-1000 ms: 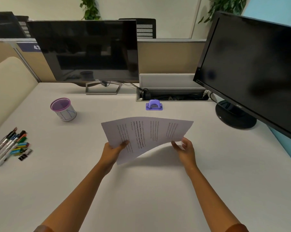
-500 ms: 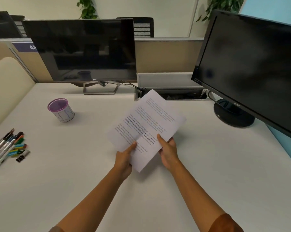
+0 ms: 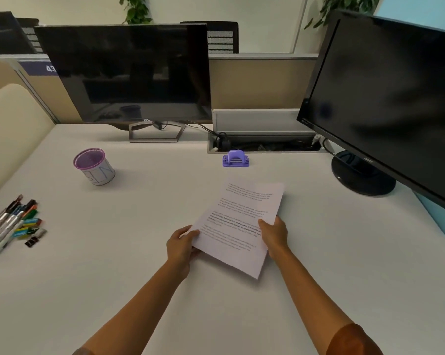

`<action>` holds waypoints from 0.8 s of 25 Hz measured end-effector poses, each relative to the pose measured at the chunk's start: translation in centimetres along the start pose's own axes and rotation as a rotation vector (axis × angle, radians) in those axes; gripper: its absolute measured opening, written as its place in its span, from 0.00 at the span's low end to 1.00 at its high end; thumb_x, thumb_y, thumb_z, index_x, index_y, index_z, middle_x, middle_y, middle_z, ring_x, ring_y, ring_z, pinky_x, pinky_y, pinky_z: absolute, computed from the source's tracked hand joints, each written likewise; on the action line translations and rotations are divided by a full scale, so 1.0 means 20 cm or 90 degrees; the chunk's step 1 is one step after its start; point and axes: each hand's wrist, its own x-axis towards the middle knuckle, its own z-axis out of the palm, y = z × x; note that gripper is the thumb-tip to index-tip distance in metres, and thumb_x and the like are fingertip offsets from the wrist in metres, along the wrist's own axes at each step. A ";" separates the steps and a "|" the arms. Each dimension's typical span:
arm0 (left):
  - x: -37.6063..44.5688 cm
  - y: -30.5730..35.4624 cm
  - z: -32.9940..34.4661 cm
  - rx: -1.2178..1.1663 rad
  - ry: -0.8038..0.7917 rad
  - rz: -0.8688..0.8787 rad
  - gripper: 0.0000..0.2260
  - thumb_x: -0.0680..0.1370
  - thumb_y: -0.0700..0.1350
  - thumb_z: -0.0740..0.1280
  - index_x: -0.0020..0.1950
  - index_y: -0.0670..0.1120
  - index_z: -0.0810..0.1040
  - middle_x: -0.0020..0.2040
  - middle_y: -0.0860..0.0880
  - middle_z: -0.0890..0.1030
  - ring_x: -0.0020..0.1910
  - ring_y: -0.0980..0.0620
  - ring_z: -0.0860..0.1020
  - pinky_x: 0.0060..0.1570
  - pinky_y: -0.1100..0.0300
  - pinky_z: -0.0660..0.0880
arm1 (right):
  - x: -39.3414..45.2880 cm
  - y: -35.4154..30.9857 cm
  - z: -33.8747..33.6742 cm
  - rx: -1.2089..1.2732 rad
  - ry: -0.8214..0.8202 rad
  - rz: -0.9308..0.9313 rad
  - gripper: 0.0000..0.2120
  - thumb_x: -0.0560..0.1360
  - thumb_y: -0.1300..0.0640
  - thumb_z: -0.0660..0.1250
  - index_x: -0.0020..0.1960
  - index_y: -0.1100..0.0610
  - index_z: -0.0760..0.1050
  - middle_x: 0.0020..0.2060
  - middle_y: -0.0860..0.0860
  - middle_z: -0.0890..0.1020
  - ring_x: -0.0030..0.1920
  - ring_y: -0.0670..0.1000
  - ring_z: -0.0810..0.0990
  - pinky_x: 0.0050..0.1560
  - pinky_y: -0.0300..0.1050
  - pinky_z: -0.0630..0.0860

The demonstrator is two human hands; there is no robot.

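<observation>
The white desk (image 3: 114, 278) bears a mesh cup (image 3: 94, 166), a purple hole punch (image 3: 236, 158) and loose markers (image 3: 9, 224).

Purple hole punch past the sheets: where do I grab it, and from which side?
Probably the raised arched lever of the hole punch, from above on the near side: it stands proud of the flat base, and the open cable tray lies right behind it.
</observation>
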 end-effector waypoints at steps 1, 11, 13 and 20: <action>0.03 0.01 -0.01 0.041 0.025 0.009 0.13 0.75 0.37 0.70 0.60 0.43 0.77 0.55 0.40 0.81 0.51 0.40 0.82 0.49 0.47 0.81 | 0.01 0.00 -0.03 -0.029 0.008 -0.013 0.15 0.78 0.62 0.65 0.64 0.58 0.76 0.58 0.55 0.82 0.50 0.52 0.79 0.51 0.43 0.75; 0.17 0.15 0.17 0.321 0.002 0.231 0.10 0.75 0.42 0.69 0.54 0.52 0.77 0.52 0.49 0.80 0.47 0.44 0.82 0.48 0.43 0.82 | 0.13 0.00 -0.15 -0.116 -0.010 -0.184 0.14 0.78 0.62 0.66 0.63 0.61 0.76 0.58 0.56 0.82 0.55 0.54 0.81 0.50 0.41 0.74; 0.21 0.18 0.25 0.369 -0.029 0.273 0.10 0.75 0.42 0.70 0.55 0.51 0.77 0.52 0.50 0.79 0.45 0.46 0.81 0.48 0.44 0.82 | 0.15 -0.01 -0.15 -0.116 -0.010 -0.209 0.14 0.78 0.62 0.66 0.64 0.61 0.75 0.58 0.55 0.82 0.54 0.52 0.81 0.48 0.35 0.75; 0.40 0.35 0.59 0.558 -0.124 0.401 0.10 0.77 0.41 0.69 0.57 0.47 0.78 0.57 0.48 0.78 0.49 0.52 0.78 0.43 0.65 0.71 | 0.17 0.04 -0.15 -0.096 -0.019 -0.257 0.15 0.79 0.60 0.65 0.65 0.60 0.75 0.57 0.50 0.82 0.54 0.46 0.80 0.46 0.22 0.73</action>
